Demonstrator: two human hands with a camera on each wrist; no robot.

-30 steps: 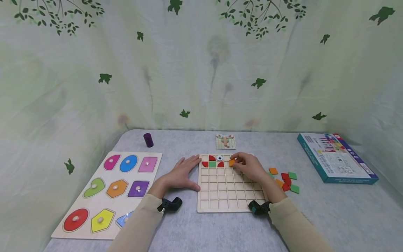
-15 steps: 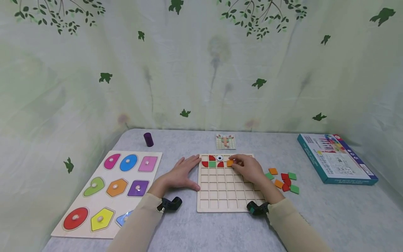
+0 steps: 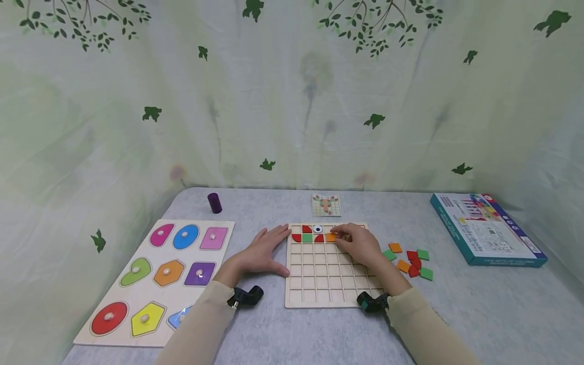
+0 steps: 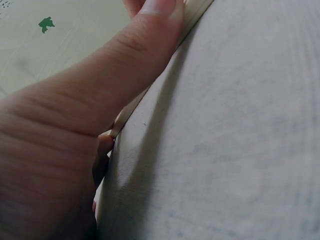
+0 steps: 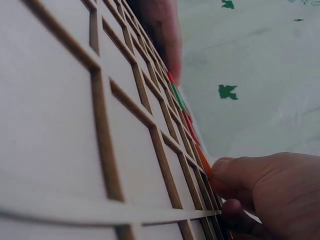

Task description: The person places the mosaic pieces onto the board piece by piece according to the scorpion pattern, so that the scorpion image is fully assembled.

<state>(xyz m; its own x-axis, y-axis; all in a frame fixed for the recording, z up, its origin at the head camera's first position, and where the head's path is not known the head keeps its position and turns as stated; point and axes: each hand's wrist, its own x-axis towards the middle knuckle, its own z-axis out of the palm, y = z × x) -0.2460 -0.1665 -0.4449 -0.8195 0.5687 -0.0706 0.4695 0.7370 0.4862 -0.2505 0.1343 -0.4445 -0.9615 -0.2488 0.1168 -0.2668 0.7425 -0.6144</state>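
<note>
A wooden grid board [image 3: 315, 274] lies flat on the table, with red, green and white-and-black tiles in its far rows. My right hand [image 3: 358, 243] is over the board's far part, thumb and finger pinching an orange square tile [image 3: 330, 237] at a cell right of a red tile [image 3: 319, 238]. In the right wrist view, the thumb [image 5: 232, 172] touches the orange tile [image 5: 203, 161]. My left hand [image 3: 263, 253] rests along the board's left edge, fingers spread. The left wrist view shows its thumb [image 4: 115, 65] against the board's side. My right hand hides the board's far right cells.
Loose orange tiles [image 3: 403, 266], red tiles [image 3: 413, 271] and green tiles [image 3: 426, 274] lie right of the board. A pattern card [image 3: 326, 205] lies behind it. A knobbed shape puzzle [image 3: 173, 299] and a purple cylinder [image 3: 214, 203] are left; a teal-edged box [image 3: 488, 230] is right.
My right hand has moved slightly left with the orange tile, which now lies down at the cell beside the red tile. My left hand has stayed at the board's edge.
</note>
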